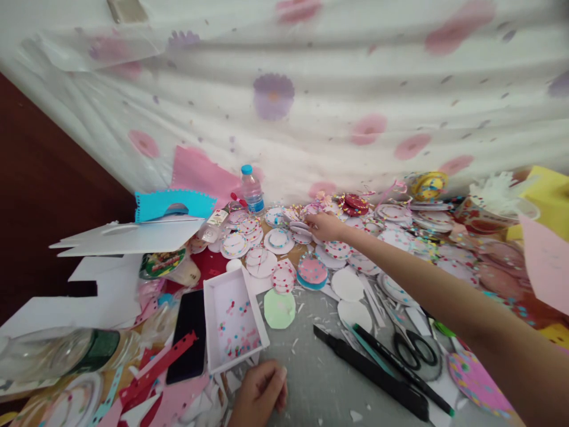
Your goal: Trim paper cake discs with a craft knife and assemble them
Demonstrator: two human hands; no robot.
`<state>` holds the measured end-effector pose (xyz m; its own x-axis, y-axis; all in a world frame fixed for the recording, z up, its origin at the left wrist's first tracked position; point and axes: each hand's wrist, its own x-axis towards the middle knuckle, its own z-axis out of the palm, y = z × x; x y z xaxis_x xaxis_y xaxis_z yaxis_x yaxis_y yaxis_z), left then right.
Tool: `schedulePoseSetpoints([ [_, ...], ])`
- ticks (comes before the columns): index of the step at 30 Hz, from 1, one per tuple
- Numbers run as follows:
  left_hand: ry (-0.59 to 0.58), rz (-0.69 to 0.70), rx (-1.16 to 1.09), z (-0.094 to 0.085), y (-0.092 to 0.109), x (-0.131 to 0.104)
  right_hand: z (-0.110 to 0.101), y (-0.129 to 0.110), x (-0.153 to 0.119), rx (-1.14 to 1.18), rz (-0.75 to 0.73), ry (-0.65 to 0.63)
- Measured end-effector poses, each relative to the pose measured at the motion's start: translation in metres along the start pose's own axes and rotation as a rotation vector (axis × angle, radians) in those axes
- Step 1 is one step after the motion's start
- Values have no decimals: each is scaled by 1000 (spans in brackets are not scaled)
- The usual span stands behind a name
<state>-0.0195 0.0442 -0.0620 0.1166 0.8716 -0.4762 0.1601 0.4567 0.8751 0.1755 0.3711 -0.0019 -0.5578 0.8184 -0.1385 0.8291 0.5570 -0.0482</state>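
My right hand [326, 227] reaches across to the far pile of decorated paper discs. Its fingertips are pinched at the edge of a small white paper disc [300, 228] lying among the others. My left hand [263, 392] rests near the front edge of the grey cutting mat [306, 362], with fingers curled in and the thumb against them; nothing shows in it. Just beyond it is a white open box [235, 296] with pink, red and blue confetti dots inside. A pale green disc [280, 309] and a pink disc on blue [312, 270] lie between the hands.
A black craft knife [371, 370], a green-tipped black pen [404, 370] and scissors [411, 347] lie on the right. A phone [186, 335], paper scraps and a lying bottle [66, 353] crowd the left. An upright water bottle [252, 190] stands before the flowered curtain [320, 77].
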Motion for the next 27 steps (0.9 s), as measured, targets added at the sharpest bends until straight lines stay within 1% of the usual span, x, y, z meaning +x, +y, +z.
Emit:
schedulePoseSetpoints([
  [7,2,8,4,0,-2,1,0,1,0,-24,-5,4],
  [15,1,7,-3,-1,-3,2,2,2,-1,-55,-48,17],
  [27,-7,9,-9,0,-4,1,11,5,-8,-99,-228,119],
])
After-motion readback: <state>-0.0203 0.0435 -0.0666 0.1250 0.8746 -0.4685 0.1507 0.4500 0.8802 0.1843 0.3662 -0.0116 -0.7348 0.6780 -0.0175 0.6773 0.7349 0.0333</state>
